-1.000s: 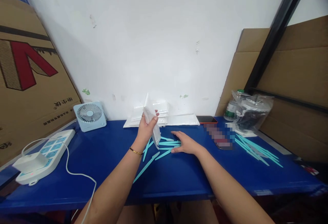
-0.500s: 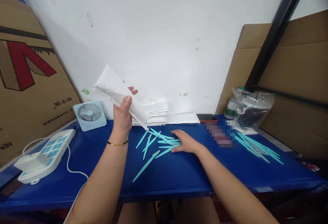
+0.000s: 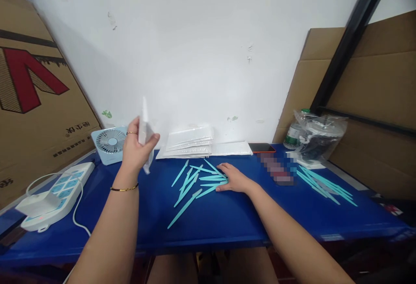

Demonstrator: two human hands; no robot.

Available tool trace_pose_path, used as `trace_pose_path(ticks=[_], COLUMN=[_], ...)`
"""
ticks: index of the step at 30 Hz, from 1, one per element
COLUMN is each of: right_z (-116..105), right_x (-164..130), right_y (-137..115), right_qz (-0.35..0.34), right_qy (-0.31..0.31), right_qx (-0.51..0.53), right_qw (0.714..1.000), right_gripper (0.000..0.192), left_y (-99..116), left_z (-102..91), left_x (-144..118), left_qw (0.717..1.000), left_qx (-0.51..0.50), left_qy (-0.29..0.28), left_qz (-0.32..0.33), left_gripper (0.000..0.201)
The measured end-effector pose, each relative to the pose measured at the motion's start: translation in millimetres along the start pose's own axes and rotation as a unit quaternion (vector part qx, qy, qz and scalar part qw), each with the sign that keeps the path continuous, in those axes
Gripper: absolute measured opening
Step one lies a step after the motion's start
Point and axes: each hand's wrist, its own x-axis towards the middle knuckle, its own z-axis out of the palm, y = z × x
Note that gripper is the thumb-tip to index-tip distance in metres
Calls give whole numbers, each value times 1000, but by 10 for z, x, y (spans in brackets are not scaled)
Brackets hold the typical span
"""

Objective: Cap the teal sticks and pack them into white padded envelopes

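Note:
My left hand (image 3: 135, 147) is closed around a white padded packet (image 3: 144, 130), raised in front of the fan and turned nearly edge-on. My right hand (image 3: 235, 179) rests on the table with thumb and fingers apart. Between them lie the ends of several slim turquoise eyebrow razors (image 3: 185, 209), which fan out loosely to the left on the blue table (image 3: 227, 227). The palm hides some of the razor ends.
White packets (image 3: 190, 143) lie stacked by the wall. Further right are a phone (image 3: 262, 148), a blurred-out item (image 3: 276, 169), more razors (image 3: 325, 184) and a bagged object (image 3: 325, 138) beside a bottle (image 3: 294, 132). A fan (image 3: 112, 144) and power strip (image 3: 65, 195) stand left.
My left hand has moved left and turned the packet from a slant to almost upright, uncovering the stack. A few razors have shifted slightly; my right hand has stayed nearly in place.

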Motion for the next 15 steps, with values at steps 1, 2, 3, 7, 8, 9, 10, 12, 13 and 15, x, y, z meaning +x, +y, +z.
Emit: trace_pose_path(ticks=[1, 2, 3, 7, 8, 9, 10, 12, 13, 15], right_z=[1, 1, -2, -18, -21, -24, -26, -29, -32, -39], right_x=[1, 1, 0, -9, -10, -11, -11, -11, -9, -6], right_y=[2, 2, 0, -20, -26, -32, -36, -41, -42, -43], right_qz=[2, 4, 4, 4, 4, 3, 4, 2, -3, -18], right_qy=[-3, -6, -9, -12, -13, -13, -14, -11, -9, -5], right_qx=[-2, -3, -4, -10, -12, -14, -17, -20, -21, -20], right_qw=[1000, 1000, 1000, 1000, 1000, 1000, 1000, 1000, 1000, 1000], right_gripper=[101, 99, 98, 93, 93, 93, 93, 91, 87, 75], left_y=[-127, -261, -393, -734, -737, -705, -645, -487, -414, -330], left_z=[-46, -84, -110, -67, -19, 41, 110, 260, 332, 448], left_x=[-37, -81, -133, -450, -563, -690, -827, -1107, -1234, -1418], left_qw=[995, 983, 967, 871, 860, 858, 861, 842, 830, 818], left_qx=[86, 153, 202, 357, 377, 373, 345, 295, 293, 302], left_qy=[-46, -94, -151, -312, -318, -331, -357, -435, -459, -471], left_qz=[-11, -26, -44, -126, -130, -121, -109, -118, -122, -132], left_gripper=[74, 75, 75, 104, 112, 114, 110, 109, 115, 121])
